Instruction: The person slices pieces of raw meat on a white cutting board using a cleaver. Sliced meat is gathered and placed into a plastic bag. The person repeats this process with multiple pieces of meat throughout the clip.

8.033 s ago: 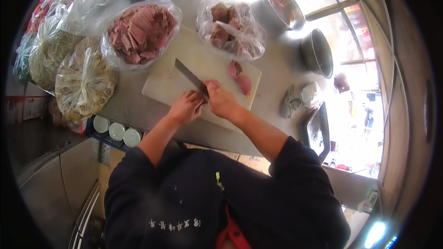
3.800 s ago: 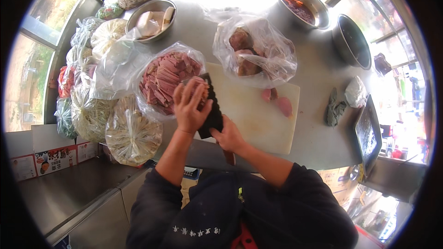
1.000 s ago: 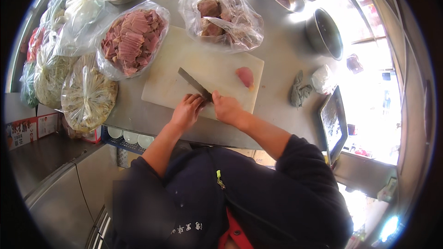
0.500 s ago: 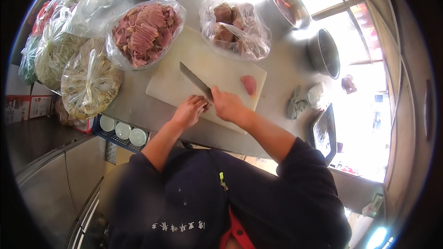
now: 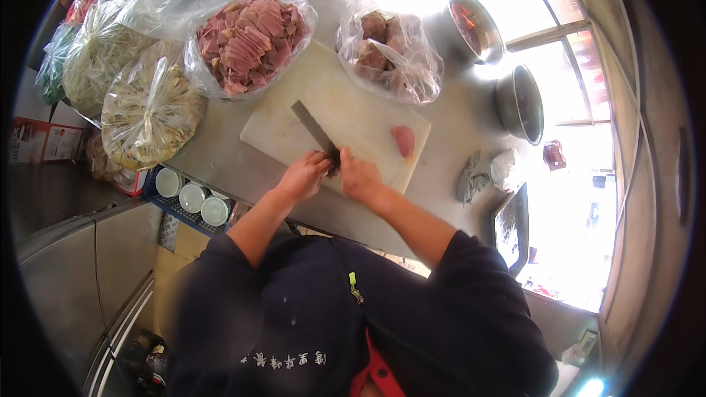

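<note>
My right hand [image 5: 359, 178] is closed round the handle of a knife [image 5: 313, 128], whose broad blade slants away to the far left above a white cutting board [image 5: 283, 110]. Close beside it, at the board's near edge, my left hand [image 5: 304, 177] has its fingers curled on a small dark piece of meat [image 5: 335, 167], mostly hidden between the two hands. A pink end piece of meat [image 5: 402, 141] lies alone on the board's right side. Beyond the board stands a clear bag of sliced meat [image 5: 250, 44], and to its right a clear bag of brown meat chunks [image 5: 379, 48].
Tied bags of pale food [image 5: 151, 114] crowd the left of the steel table [image 5: 220, 151]. Metal bowls [image 5: 520, 105] stand at the right, near a crumpled green bag [image 5: 471, 178] and a dark-rimmed tray [image 5: 511, 228]. Below the table's left edge, a blue basket [image 5: 184, 213] holds lidded tubs.
The whole view has shifted slightly. Against the board, the knife and both hands sit a little nearer to me. Both grips are the same.
</note>
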### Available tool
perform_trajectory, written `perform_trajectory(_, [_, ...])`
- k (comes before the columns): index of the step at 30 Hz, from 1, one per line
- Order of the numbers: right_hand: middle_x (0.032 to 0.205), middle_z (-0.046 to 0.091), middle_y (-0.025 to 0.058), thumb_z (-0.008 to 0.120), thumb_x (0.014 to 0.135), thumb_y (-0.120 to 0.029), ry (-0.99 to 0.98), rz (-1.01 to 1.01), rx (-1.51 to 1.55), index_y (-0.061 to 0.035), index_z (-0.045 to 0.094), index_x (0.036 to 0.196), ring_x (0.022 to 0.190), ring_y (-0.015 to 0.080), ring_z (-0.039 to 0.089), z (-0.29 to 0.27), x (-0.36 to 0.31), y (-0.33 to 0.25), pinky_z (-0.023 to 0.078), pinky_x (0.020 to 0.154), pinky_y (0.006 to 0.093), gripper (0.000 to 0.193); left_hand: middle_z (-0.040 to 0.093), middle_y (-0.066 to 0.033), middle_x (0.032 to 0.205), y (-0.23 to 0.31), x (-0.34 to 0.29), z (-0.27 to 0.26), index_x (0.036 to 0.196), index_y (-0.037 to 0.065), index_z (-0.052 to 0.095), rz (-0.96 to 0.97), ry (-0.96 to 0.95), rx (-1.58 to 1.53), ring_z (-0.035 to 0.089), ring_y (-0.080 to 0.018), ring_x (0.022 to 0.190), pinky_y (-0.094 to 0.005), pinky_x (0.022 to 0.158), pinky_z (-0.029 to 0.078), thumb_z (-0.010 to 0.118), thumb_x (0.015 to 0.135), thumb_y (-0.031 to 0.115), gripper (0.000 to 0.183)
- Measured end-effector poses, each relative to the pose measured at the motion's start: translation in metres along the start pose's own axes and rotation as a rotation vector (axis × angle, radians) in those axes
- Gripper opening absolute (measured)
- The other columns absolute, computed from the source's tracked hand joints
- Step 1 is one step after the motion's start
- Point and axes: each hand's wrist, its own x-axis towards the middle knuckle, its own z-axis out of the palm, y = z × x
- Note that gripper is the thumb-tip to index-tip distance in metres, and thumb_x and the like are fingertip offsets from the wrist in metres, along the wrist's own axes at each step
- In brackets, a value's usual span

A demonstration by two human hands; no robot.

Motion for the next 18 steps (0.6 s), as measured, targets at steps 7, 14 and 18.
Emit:
perform_trajectory(7, [0.084,0.07,0.0254,0.061,0.089,-0.013,0.031,-0.052,0.013,0.0045,0.044,0.125,0.08,0.0452,0.07,0.0,0.005,0.006,0.054,0.068,0.0552,0.044,0.067,-0.0081,0.106,-0.003,-0.007,0.005,0.095,0.009,0.067,0.004,0.008,0.062,0.062,-0.0315,0.103,-0.0404,0.088,0.054,0.065,0.085,0.003,0.012])
perform_trajectory(14, [0.085,0.07,0.0251,0.06,0.09,-0.012,-0.067,-0.036,0.022,0.0034,0.045,0.122,0.081,0.046,0.07,-0.01,0.003,0.001,0.054,0.07,0.0553,0.039,0.067,-0.0091,0.111,0.001,-0.01,-0.002,0.097,0.007,0.069,-0.003,0.022,0.053,0.062,-0.0321,0.104,-0.0401,0.089,0.054,0.068,0.083,0.003,0.015])
perform_trajectory(18, [0.091,0.07,0.0258,0.059,0.089,-0.01,0.022,-0.01,0.064,0.0026,0.046,0.12,0.084,0.046,0.07,-0.004,0.001,-0.011,0.055,0.072,0.0547,0.036,0.067,-0.008,0.11,-0.004,-0.018,0.006,0.097,0.007,0.07,0.059,0.06,0.11,0.062,-0.0302,0.103,-0.0391,0.089,0.054,0.068,0.081,0.004,0.016])
